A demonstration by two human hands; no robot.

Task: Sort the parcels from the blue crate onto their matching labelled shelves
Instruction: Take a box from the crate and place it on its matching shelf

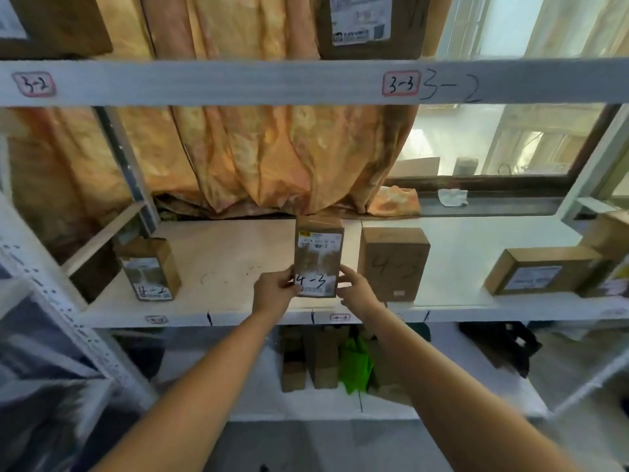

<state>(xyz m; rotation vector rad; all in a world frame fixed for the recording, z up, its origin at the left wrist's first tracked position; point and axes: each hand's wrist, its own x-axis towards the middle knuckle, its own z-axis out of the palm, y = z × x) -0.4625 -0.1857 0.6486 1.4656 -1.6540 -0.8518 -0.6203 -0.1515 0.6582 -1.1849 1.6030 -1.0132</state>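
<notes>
Fingers of the left hand and the right hand pinch the low sides of the tall 4-3 parcel, upright at the near edge of the shelf beside another 4-3 box, so a quick let-go could tip it off.

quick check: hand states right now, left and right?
Left hand: grips the left edge of the 4-3 parcel.
Right hand: grips the right edge of the same parcel.
</notes>
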